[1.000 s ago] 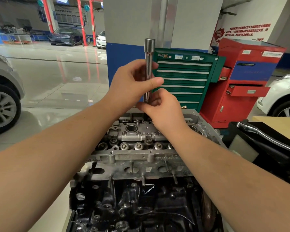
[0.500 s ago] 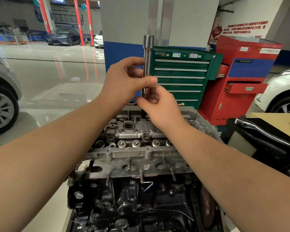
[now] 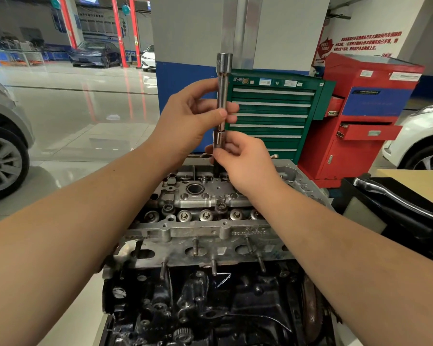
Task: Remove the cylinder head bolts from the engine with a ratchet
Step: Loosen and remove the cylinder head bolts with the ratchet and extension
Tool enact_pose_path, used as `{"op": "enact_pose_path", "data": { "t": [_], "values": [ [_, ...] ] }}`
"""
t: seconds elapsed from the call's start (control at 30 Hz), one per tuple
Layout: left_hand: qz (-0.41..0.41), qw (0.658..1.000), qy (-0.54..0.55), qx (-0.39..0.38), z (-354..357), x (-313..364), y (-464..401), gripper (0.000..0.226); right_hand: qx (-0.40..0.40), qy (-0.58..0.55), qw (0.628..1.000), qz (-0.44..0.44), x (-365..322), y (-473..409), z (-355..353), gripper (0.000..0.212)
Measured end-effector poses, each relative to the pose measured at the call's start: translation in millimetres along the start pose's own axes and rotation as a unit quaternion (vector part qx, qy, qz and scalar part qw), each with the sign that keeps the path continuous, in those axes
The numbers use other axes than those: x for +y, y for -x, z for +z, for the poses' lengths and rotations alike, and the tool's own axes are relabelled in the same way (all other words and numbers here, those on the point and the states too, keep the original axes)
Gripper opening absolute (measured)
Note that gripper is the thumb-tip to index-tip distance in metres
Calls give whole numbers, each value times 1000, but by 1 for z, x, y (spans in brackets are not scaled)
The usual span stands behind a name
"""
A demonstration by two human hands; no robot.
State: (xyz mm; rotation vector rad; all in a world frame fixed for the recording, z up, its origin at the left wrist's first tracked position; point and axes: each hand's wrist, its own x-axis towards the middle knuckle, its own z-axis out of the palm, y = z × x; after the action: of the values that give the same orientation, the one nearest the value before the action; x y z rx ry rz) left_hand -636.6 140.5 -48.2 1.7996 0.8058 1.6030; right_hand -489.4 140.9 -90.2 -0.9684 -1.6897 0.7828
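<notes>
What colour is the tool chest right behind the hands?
Green with silver drawer pulls, the tool chest shows best in the head view, beside a red cabinet.

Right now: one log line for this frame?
left hand: grips extension bar upright | right hand: pinches socket | over cylinder head | ratchet: unattached

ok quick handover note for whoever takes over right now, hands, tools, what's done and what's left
Left hand pinches the long extension bar, held upright over the far side of the cylinder head.
Right hand grips the socket at the bar's lower end; its tip points down at the head.
No ratchet handle is on the bar yet; its top end is bare.
Head bolts are visible in the head; none seen removed.
Left: fit the ratchet, seat the tool, undo the bolts.
</notes>
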Motion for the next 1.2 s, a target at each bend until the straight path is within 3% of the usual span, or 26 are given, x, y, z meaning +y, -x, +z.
{"op": "enact_pose_path", "data": {
  "t": [0.2,0.3,0.4,0.6,0.77,0.87,1.03,1.2],
  "values": [
    [2,998,-57,39,0,-1,-1,50,46,66,997,14,2,-2,2,29],
    [5,999,-21,26,0,-2,0,58,7,12,1000,5,2,-1,1,14],
    [5,1000,20,12,1,0,2,50,4,50,999,-2,3,-1,-2,13],
    [22,995,-92,40,5,3,3,40,41,108,993,0,4,-4,2,25],
    [33,991,-122,38,5,3,1,26,1,103,995,-1,5,-2,-1,11],
    [17,994,-98,35,4,1,2,26,-14,124,992,-4,7,-2,-3,9],
    [9,998,-61,28,7,3,4,28,23,137,990,14,7,-5,-6,28],
    [5,995,-96,31,5,4,1,38,18,121,992,20,7,-4,-4,13]
  ]
}}
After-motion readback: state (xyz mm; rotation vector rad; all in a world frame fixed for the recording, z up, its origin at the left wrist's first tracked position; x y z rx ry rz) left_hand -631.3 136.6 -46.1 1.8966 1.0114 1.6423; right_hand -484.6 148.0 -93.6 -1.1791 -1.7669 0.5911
